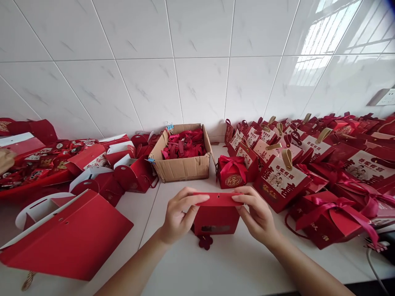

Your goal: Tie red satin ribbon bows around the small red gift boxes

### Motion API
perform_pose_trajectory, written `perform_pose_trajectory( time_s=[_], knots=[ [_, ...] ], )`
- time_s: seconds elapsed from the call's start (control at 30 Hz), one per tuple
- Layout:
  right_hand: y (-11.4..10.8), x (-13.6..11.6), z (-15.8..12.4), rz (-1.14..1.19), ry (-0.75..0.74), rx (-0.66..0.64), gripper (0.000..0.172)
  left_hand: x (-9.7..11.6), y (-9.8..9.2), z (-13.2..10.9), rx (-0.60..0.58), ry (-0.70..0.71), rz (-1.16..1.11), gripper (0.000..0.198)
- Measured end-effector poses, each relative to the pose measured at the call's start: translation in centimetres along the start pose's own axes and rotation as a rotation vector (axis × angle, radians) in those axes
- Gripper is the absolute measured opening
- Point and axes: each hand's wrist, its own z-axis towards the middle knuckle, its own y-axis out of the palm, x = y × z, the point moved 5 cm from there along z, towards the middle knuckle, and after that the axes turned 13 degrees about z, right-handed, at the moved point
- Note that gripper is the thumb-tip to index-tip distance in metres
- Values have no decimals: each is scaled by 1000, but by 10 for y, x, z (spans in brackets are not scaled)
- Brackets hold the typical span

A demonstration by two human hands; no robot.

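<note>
Left hand (179, 216) and right hand (258, 216) pinch the red box (216, 217) along its top edge (219, 200); uneven squeezing could crease it.

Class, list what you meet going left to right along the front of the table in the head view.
Large red box → left hand → held red box → right hand → red box with ribbon bow.

veined white tile wall (200, 86), reflected window light (321, 41), white tabletop (185, 271)
</note>
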Motion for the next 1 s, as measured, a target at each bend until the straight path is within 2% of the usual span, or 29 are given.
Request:
perform_pose_trajectory(
  time_s=[0.07, 0.23, 0.37, 0.5, 0.63, 0.7, 0.83, 0.93, 1.0],
  knots=[
    [0, -2, 2, -30, -11, -28, 29, 1, 0, 1, -9, 26, 44, 29],
    [-1, -5, 6, -13, 6, -4, 26, -1, 0, 0, 50, -5, 28, 31],
    [-3, -2, 7, 32, 83, 65, 11, -2, 2, -2, 40, 0, -1, 30],
    [-5, 3, 7, 36, 169, 94, 14, -8, 2, -3, 92, -57, 45, 24],
    [-5, 3, 6, 36, 191, 103, 16, -11, 5, -7, 121, -119, 55, 19],
    [-5, 1, 6, 27, 184, 107, 17, -13, 8, -9, 115, -176, -3, 21],
    [-5, -2, 8, 16, 146, 97, 17, -17, 11, -13, 60, -297, -176, 51],
    [-5, -2, 8, 21, 128, 89, 16, -20, 13, -13, -35, -369, -251, 45],
    [-5, -2, 9, 20, 128, 88, 16, -21, 11, -11, -43, -359, -256, 39]
  ],
)
